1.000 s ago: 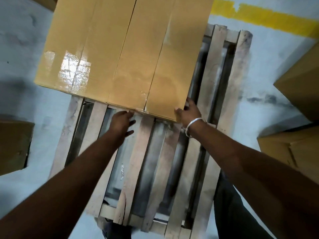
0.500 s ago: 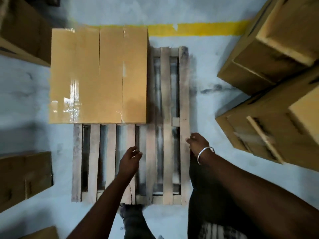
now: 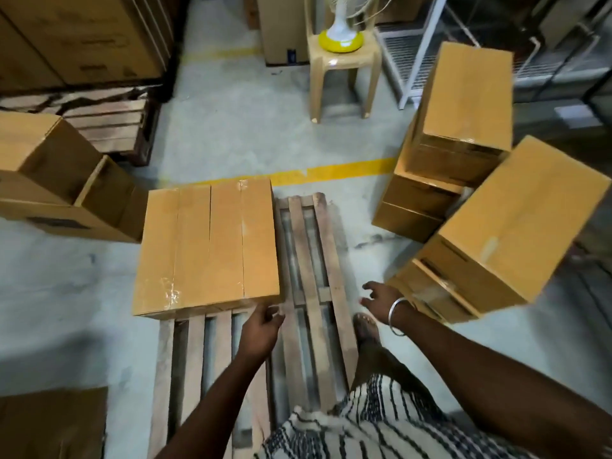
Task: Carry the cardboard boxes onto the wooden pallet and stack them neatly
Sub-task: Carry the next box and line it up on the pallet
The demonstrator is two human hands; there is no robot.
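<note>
A flat taped cardboard box (image 3: 207,246) lies on the far left part of the wooden pallet (image 3: 311,260), overhanging its left edge. My left hand (image 3: 261,329) hovers just below the box's near right corner, fingers loosely curled, holding nothing. My right hand (image 3: 381,301), with a metal bangle at the wrist, is spread open above the floor at the pallet's right edge. A stack of cardboard boxes (image 3: 496,233) stands to the right, and another box pile (image 3: 460,107) behind it.
More boxes (image 3: 63,180) sit on the floor at the left, and one at the bottom left (image 3: 49,422). A plastic chair (image 3: 341,61) with a fan stands behind a yellow floor line (image 3: 331,172). My sandalled foot (image 3: 366,326) rests beside the pallet.
Both hands have let go of the box and drawn back from it. The view has risen and tilted up, showing the room and the surrounding stacks.
</note>
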